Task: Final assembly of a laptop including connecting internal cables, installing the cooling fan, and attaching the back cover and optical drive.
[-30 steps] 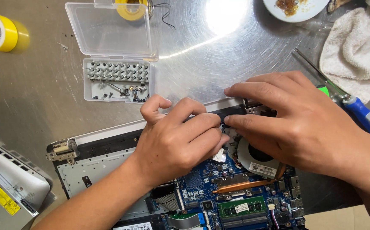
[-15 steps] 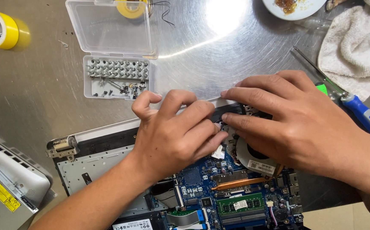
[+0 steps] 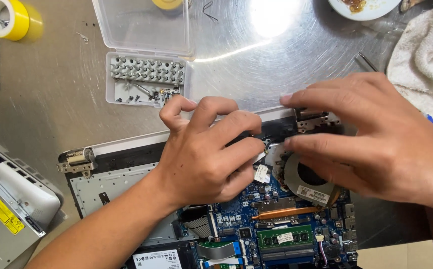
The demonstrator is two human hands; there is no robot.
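Blue and green parts show inside the open laptop lying flat on the shiny surface. Both hands press along its back edge: the left hand curled, the right hand spread flat, gripping nothing. A box of screwdriver bits waits close by.

Opened laptop base lying flat with its bottom cover off, blue motherboard exposed, round grey cooling fan at the right beside a copper heat pipe, green memory module below, silver hinge at the left corner, black strip along the far edge
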